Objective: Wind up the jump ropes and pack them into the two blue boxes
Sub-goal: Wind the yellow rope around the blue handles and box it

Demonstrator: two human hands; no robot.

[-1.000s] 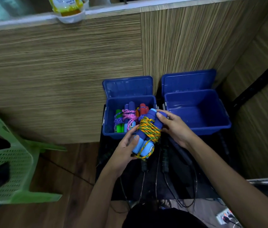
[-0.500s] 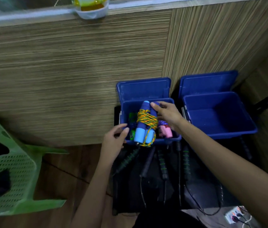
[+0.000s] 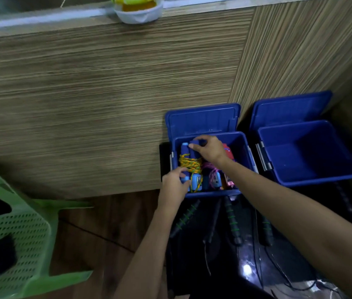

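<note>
— Nearest? Black jump ropes (image 3: 231, 221) loose on the dark floor mat (image 3: 220, 251), in front of the boxes.

— And the hands? Left hand (image 3: 174, 186) pinching the near end of the wound blue-handled rope (image 3: 190, 164), right hand (image 3: 208, 149) gripping its far end with curled fingers, inside the left blue box (image 3: 244, 152). Beside it, right blue box (image 3: 309, 160), lid up.

The right blue box (image 3: 309, 156) lies open and bare; wound ropes (image 3: 211, 171) crowd the left box (image 3: 244, 147).
</note>
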